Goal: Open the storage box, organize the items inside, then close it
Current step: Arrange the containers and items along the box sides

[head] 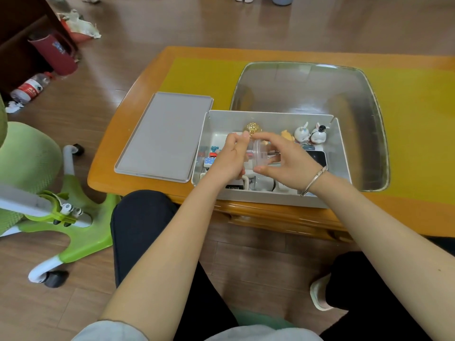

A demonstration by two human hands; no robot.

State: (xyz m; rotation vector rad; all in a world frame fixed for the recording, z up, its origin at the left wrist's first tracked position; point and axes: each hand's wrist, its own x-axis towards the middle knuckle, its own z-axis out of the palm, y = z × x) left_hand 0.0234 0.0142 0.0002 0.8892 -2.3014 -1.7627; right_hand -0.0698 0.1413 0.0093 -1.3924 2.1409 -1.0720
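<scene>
Fingers of both hands are curled round a small clear plastic container (258, 156), which we find held above the middle of the open storage box (341, 153). Working from the left, we note a green chair (32, 153) with white legs on the wooden floor, and beyond it a plastic bottle (30, 87) lying on its side near a dark red bag (55, 51). On the orange-edged table (147, 94) the grey lid (162, 136) lies flat, just beside the box's left wall. The left hand (229, 158) grips the container's left end, thumb and forefinger pinched at its top. Beneath that hand we see small coloured items at the box's left side, too small to identify. Behind the hands a gold ball (253, 126) sits near the far wall. The right hand (288, 163) holds the container's round right portion, fingers spread over the top and thumb below; a silver bangle (314, 179) circles that wrist. Further right, along the far wall, stand an orange figurine (287, 135) and two white rabbit figurines (310, 135), side by side and upright. A dark flat device (317, 156) lies just in front of them. White mugs (262, 185) rest against the near wall. Behind the box a large clear tray (364, 134) sits on the yellow mat (204, 77).
</scene>
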